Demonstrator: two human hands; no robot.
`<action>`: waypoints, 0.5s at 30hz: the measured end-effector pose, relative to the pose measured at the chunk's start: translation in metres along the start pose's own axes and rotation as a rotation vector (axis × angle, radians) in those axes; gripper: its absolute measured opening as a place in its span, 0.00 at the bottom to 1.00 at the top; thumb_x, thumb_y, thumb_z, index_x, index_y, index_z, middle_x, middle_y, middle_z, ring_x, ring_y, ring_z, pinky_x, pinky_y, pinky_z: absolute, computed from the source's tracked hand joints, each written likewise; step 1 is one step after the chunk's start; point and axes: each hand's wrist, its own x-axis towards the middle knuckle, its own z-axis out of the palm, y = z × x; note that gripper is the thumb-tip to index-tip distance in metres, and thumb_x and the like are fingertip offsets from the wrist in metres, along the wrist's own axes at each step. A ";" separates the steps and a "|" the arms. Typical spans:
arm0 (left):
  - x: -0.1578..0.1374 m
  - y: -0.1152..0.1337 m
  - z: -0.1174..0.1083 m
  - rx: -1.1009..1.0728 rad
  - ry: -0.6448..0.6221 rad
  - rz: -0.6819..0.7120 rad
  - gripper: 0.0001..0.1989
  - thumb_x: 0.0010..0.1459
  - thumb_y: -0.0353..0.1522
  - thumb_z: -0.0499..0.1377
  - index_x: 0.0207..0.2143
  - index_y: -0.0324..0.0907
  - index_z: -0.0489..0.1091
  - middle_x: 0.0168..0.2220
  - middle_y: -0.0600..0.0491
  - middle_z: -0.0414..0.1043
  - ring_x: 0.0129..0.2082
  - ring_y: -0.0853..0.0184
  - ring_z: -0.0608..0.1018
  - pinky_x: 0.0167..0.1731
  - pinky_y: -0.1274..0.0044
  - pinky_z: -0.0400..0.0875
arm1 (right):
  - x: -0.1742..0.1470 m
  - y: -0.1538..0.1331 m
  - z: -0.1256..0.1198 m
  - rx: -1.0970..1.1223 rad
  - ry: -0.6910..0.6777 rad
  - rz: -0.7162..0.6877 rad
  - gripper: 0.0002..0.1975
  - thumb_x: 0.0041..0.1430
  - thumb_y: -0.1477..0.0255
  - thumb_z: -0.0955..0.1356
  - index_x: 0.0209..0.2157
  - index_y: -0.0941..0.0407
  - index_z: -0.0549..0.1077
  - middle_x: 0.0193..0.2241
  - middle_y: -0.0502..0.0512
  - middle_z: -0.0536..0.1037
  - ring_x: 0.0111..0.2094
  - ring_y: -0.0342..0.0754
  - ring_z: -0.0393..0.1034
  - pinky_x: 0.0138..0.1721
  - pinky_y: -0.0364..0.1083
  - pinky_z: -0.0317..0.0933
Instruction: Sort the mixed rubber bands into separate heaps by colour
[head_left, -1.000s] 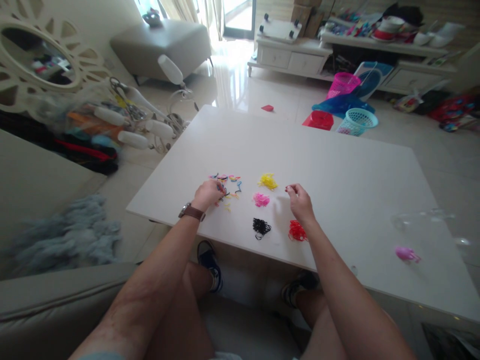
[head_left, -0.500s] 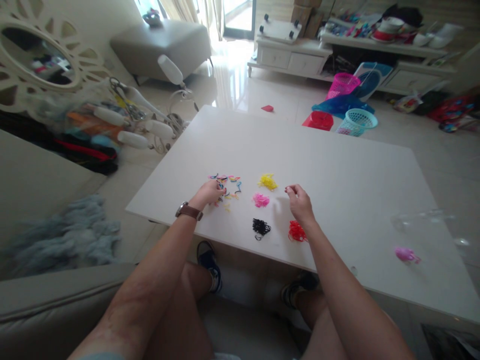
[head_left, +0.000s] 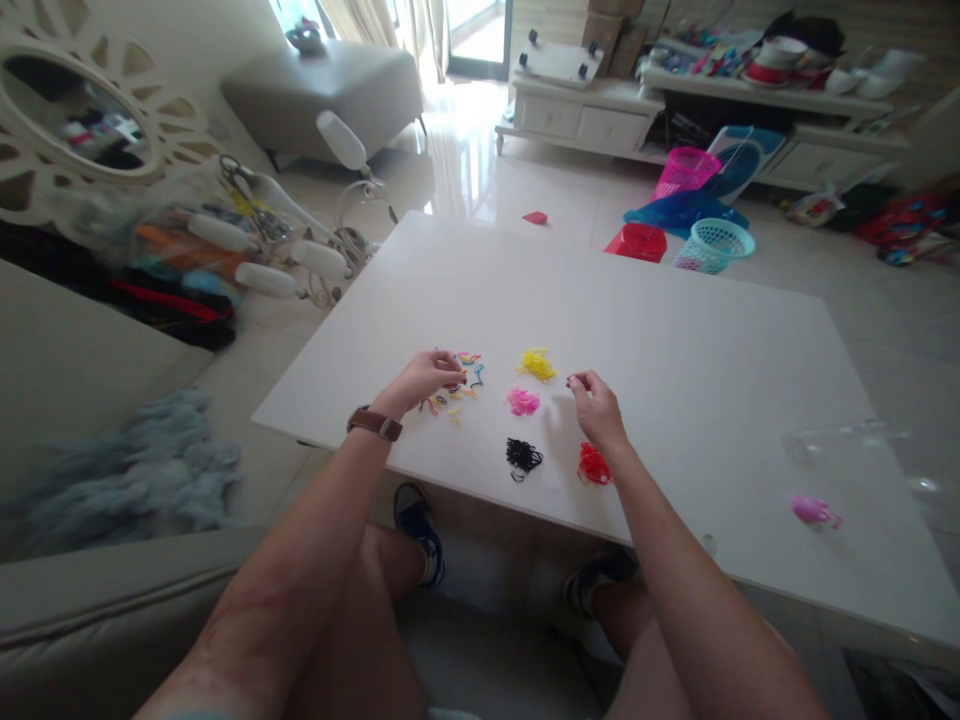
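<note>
My left hand (head_left: 429,379) is pinched above a loose scatter of mixed-colour small elastic bands (head_left: 453,408), covering part of it; what its fingertips hold is too small to make out. To the right, my right hand (head_left: 596,402) also has thumb and finger pressed together, raised over the table, with its contents unclear. Between the hands lie a yellow pile of bands (head_left: 537,364) and a pink pile of bands (head_left: 523,402). Nearer me sits a black pile of bands (head_left: 523,456). A red pile of bands (head_left: 592,464) is partly covered by my right wrist.
Everything lies on a white table (head_left: 675,350). Toward its right end are a pink toy-like object (head_left: 816,512) and a clear, see-through item (head_left: 832,440). Beyond the far edge, a turquoise basket (head_left: 721,240) and a red container (head_left: 639,242) stand on the floor.
My left hand has lifted slightly and shifted right from the mixed bands, uncovering some at the near side. My right hand has moved very slightly left, still pinched.
</note>
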 end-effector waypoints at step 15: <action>-0.006 0.010 0.073 -0.125 -0.396 0.120 0.12 0.50 0.32 0.68 0.38 0.36 0.76 0.32 0.47 0.80 0.32 0.68 0.79 0.35 0.76 0.71 | -0.017 -0.023 0.022 0.359 -0.307 0.003 0.17 0.53 0.58 0.73 0.37 0.56 0.79 0.33 0.56 0.81 0.32 0.48 0.74 0.34 0.46 0.67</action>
